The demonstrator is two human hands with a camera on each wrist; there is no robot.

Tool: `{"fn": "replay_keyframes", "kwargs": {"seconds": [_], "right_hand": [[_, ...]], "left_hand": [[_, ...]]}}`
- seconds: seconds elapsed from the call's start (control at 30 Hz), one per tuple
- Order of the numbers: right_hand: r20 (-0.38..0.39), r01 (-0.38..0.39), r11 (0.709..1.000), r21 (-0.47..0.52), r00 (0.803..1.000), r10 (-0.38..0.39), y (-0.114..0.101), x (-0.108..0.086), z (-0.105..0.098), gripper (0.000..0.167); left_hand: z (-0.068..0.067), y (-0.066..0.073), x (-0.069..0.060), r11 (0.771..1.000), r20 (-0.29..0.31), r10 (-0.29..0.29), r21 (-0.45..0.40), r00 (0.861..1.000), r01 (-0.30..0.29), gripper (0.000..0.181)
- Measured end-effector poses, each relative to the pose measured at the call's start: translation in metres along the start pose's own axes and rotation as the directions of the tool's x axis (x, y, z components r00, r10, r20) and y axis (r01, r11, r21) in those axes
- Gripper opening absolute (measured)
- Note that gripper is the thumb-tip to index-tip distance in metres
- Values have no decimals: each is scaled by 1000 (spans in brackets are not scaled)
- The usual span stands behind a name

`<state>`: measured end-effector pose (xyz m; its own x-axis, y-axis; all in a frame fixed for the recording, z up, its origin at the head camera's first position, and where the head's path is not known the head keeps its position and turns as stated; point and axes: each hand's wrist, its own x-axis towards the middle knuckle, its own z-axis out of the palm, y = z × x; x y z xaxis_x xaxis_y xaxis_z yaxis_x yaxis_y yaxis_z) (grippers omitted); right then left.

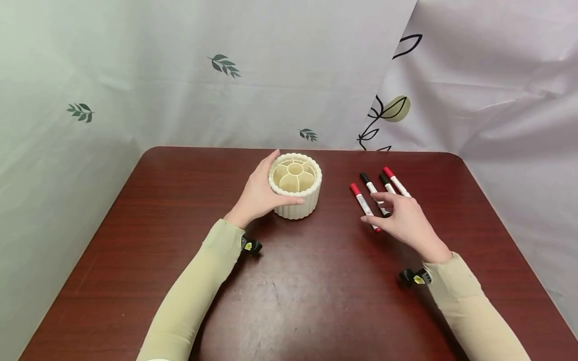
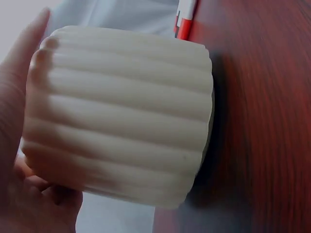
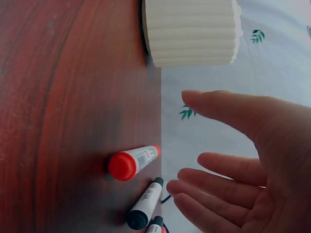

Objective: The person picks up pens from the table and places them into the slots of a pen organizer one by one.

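My left hand grips the side of a cream pen holder, thumb along the front and fingers round the back. Fluted walls and petal-shaped compartments mark the holder, which stands upright on the table. In the left wrist view the fluted wall fills most of the picture. My right hand hovers over the markers with thumb and fingers apart, holding nothing. Nearest to it lies a red-capped marker. Beside that are a black-capped marker, another black-capped marker and a second red-capped marker.
A dark red wooden table bears everything. Behind it and at both sides hangs a pale curtain with leaf prints. Black wrist cameras are strapped at both sleeves.
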<state>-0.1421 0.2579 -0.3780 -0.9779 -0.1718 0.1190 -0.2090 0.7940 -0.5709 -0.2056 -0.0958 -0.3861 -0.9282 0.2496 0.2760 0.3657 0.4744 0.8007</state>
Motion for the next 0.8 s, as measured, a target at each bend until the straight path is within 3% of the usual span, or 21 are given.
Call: {"fn": "replay_keyframes", "kwargs": {"seconds": [0.1,0.33,0.8], "right_hand": [[12,-5,1000,8,1000,5,2,0,1,56],[6,-2,1000,-25,1000,2,10,3,12,36],[-31,18,998,-61,999,-20,15,1,20,24]], "left_hand": [[2,2,0,999,-18,-35,10,999,35,133],[1,12,-2,995,18,-87,43,996,86,131],[0,19,-14,995,145,5,96,989,-19,129]]}}
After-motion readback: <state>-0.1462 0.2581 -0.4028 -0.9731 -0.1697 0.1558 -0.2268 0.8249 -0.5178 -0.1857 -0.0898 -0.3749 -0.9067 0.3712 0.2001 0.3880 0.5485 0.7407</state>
